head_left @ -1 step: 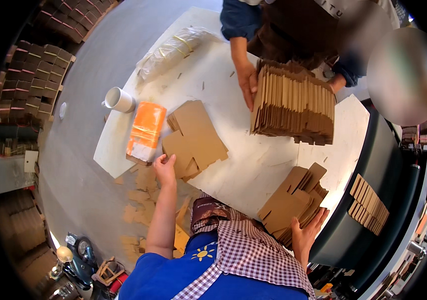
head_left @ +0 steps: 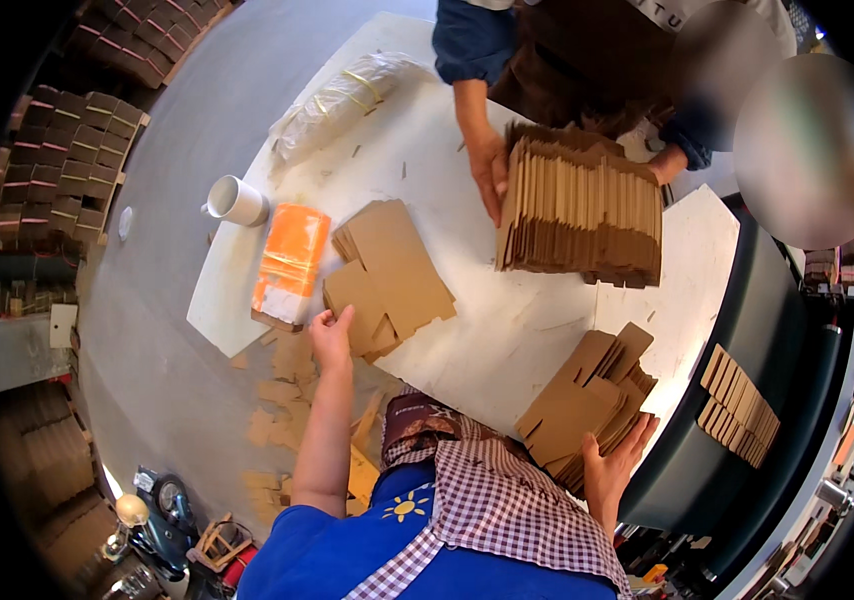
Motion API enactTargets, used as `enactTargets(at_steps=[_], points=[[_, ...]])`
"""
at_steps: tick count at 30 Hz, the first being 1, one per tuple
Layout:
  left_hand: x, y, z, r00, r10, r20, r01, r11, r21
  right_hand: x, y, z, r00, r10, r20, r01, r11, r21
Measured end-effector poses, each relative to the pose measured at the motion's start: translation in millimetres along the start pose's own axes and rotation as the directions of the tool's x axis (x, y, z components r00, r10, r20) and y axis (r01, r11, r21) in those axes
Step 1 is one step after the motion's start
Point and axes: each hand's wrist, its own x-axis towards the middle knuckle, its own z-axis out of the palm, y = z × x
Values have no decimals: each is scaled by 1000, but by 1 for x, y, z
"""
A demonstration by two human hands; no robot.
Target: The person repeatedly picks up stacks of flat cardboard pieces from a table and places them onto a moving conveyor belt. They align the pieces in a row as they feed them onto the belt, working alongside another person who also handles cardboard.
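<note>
A stack of flat brown cardboard box blanks (head_left: 392, 262) lies fanned on the white table. At its near left corner is my left hand (head_left: 331, 338), thumb and fingers apart and touching the edge. Near the front right edge sits another bundle of folded cardboard blanks (head_left: 582, 400), tilted and uneven. My right hand (head_left: 619, 462) lies along its right side, fingers stretched out. Across the table, a co-worker's hand (head_left: 488, 170) and their other hand (head_left: 667, 163) press the two ends of a thick block of upright cardboard blanks (head_left: 582, 215).
An orange-and-white wrapped package (head_left: 292, 255), a white mug (head_left: 237, 201) and a clear plastic roll (head_left: 342, 105) are on the table's left. At right, a dark machine roller (head_left: 692, 400) carries several cardboard strips (head_left: 738, 407). Cardboard scraps (head_left: 282, 405) litter the floor.
The co-worker's block of blanks has shifted slightly left, and more of their hand at its right end shows. My hands have hardly moved.
</note>
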Motion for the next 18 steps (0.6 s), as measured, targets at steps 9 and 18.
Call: enactTargets(at_steps=[9,18], points=[[-18,19,33,999,28,-43,-14,951,309,0,-7,-1,998,59,16,-60,998,28],[-35,55,51,985,-168,34,148,933,328,7,31,14,996,-77,-42,75,996,-48]])
